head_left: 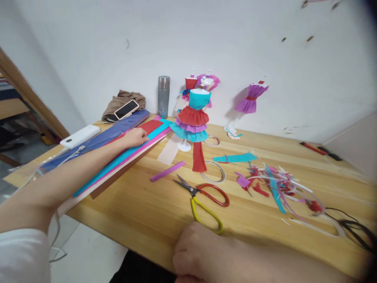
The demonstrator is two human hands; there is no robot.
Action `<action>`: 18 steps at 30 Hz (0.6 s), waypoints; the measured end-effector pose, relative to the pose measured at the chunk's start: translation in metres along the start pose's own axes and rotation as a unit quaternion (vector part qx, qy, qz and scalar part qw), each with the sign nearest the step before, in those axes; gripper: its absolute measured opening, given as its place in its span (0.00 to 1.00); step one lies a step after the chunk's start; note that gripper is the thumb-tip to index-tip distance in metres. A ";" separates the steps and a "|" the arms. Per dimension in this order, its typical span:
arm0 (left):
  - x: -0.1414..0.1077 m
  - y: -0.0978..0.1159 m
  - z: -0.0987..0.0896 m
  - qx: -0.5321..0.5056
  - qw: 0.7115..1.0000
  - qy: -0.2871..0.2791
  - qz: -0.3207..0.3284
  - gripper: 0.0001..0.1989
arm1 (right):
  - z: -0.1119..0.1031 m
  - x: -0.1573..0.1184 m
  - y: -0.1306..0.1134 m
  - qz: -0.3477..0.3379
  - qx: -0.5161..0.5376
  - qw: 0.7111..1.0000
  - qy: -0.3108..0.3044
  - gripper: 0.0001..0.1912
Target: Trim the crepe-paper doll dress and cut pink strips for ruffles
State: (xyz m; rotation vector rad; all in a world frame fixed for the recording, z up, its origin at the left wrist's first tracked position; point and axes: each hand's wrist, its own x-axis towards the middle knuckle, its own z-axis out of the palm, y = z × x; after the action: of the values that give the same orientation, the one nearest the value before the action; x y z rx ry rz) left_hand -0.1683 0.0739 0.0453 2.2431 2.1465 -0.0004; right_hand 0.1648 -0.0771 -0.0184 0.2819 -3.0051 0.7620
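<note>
My left hand (136, 137) lies on a stack of coloured crepe paper, its fingers curled down against the red sheet (152, 126) and the blue sheet (118, 163). My right hand (193, 249) is closed in a loose fist at the table's front edge; its palm side is hidden. Just beyond it lie scissors (193, 191), blades apart, with one red and one yellow handle. Behind them a small dress form (198, 116) wears a tiered blue, red and purple paper dress. A red strip (198, 158) and a purple strip (167, 171) lie nearby.
A tape roll (223, 173), a blue strip (235, 158) and a pile of paper scraps (259, 188) lie to the right. A purple-dressed form (252, 98) and a flask (163, 96) stand near the wall. A phone (126, 109) and a white power bank (80, 136) are at left.
</note>
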 end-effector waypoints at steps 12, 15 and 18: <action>0.003 0.001 0.003 -0.013 1.000 -0.013 0.016 0.06 | 0.000 -0.006 0.000 -0.019 0.000 0.999 0.027 0.19; 0.005 -0.002 -0.001 -0.049 0.999 -0.013 0.004 0.06 | 0.001 -0.006 0.000 -0.024 0.005 0.999 0.032 0.19; 0.005 -0.007 -0.008 -0.093 0.995 -0.015 -0.014 0.05 | 0.003 -0.007 0.000 -0.023 0.005 0.998 0.052 0.18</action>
State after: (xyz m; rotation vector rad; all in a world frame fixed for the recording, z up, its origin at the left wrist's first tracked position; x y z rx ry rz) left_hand -0.1748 0.0795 0.0527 2.0967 2.0685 0.1581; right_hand 0.1716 -0.0774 -0.0212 0.3013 -2.8876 0.7638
